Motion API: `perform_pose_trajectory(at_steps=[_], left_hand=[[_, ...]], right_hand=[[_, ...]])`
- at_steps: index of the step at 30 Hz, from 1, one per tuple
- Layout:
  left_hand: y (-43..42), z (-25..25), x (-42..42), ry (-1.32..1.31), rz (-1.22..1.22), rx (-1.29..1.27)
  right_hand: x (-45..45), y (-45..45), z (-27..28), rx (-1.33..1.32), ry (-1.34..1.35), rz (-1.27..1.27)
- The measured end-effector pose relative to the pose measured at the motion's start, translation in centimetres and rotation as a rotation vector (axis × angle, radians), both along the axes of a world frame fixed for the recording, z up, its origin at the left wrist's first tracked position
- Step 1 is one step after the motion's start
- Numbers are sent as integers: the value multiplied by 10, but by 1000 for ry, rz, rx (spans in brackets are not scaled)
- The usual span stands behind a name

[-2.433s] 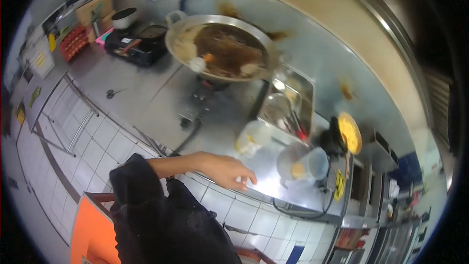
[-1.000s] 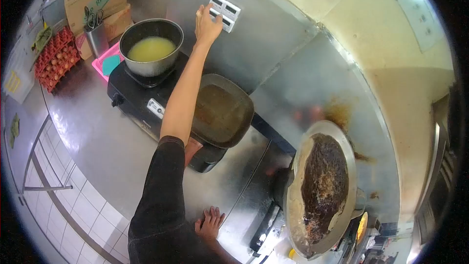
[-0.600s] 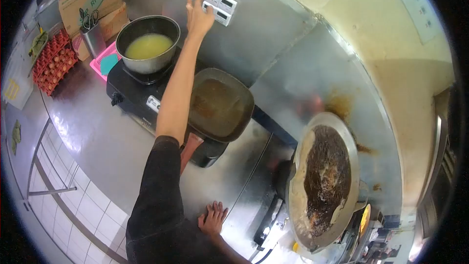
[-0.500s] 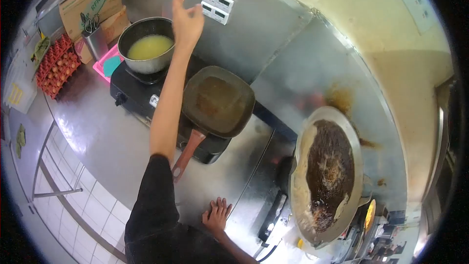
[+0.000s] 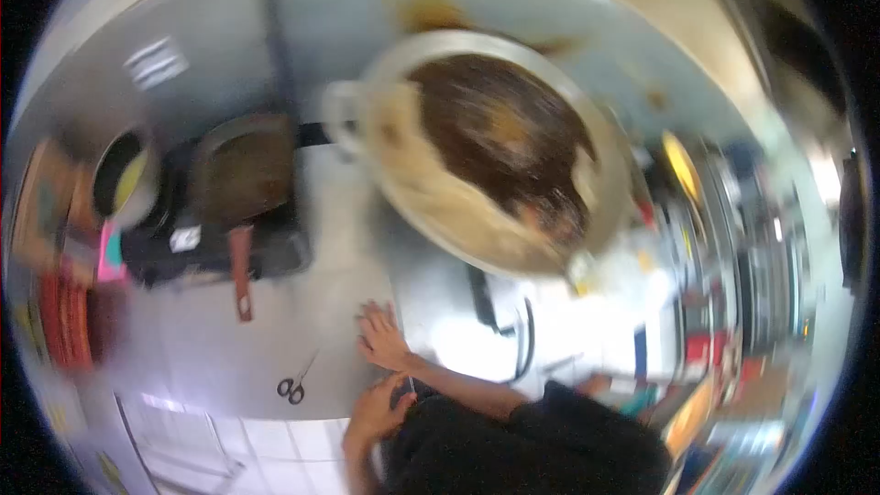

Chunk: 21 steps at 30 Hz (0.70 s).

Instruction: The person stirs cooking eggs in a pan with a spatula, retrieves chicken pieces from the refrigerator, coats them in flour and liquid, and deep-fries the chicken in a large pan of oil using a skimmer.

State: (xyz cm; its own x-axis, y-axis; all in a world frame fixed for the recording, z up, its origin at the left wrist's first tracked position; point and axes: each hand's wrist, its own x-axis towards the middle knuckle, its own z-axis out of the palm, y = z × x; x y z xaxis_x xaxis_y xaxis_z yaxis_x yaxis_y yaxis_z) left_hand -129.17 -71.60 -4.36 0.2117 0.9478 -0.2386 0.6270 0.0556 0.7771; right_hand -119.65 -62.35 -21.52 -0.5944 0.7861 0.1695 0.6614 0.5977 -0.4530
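My right hand (image 5: pixel 383 337) lies on the steel counter (image 5: pixel 339 257), fingers spread, between the pan's handle and the big wok. Close below it, at the counter's front edge, is my left hand (image 5: pixel 374 412), with fingers apart and nothing visible in them. Scissors (image 5: pixel 293 389) lie left of my hands. A square pan (image 5: pixel 246 174) with a brown handle sits on the black stove (image 5: pixel 174 243), beside a pot (image 5: pixel 137 185) of yellow liquid. The large wok (image 5: pixel 495 147) holds dark, bubbling liquid. Motion blurs the view.
White timers (image 5: pixel 156 62) hang on the back wall. Boxes (image 5: pixel 46 197) and red egg trays (image 5: pixel 66 316) stand at the far left. Yellow food (image 5: pixel 680 167) is in a pan at the right, near shelves. A black hose (image 5: pixel 527 339) curves below the wok.
My left hand has come down from the wall timers to beside my right hand. My right hand stays on the counter. The view has swung right, bringing the scissors into sight.
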Motion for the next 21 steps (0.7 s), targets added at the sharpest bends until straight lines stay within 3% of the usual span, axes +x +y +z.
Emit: perform_pose_trajectory(at_steps=[1,2,3,5,6,8,10,14,16,17,19,21], left_hand=[[-5,23,19,-152,46,-164],[-6,36,36,-293,120,-338],[-5,38,47,-283,63,-344],[0,40,58,-230,38,-189],[5,37,63,-154,24,23],[18,41,64,-172,32,35],[25,48,84,-201,40,46],[39,57,161,-116,112,-103],[28,34,208,74,11,120],[24,30,237,82,21,127],[10,24,301,-73,-4,13],[-1,17,369,-63,-40,-41]], right_hand=[[9,-9,3,-4,6,-116],[21,-15,6,-129,157,-69],[36,-18,10,-243,313,15],[84,-29,27,-446,179,180],[109,-38,36,-578,124,259],[158,-65,54,-656,41,48],[224,-90,46,-602,115,30],[361,-106,117,-822,60,-13],[440,-96,147,-663,362,-174],[480,-76,199,-695,399,-283],[560,-38,228,-248,305,-572],[632,16,235,137,332,-736]])
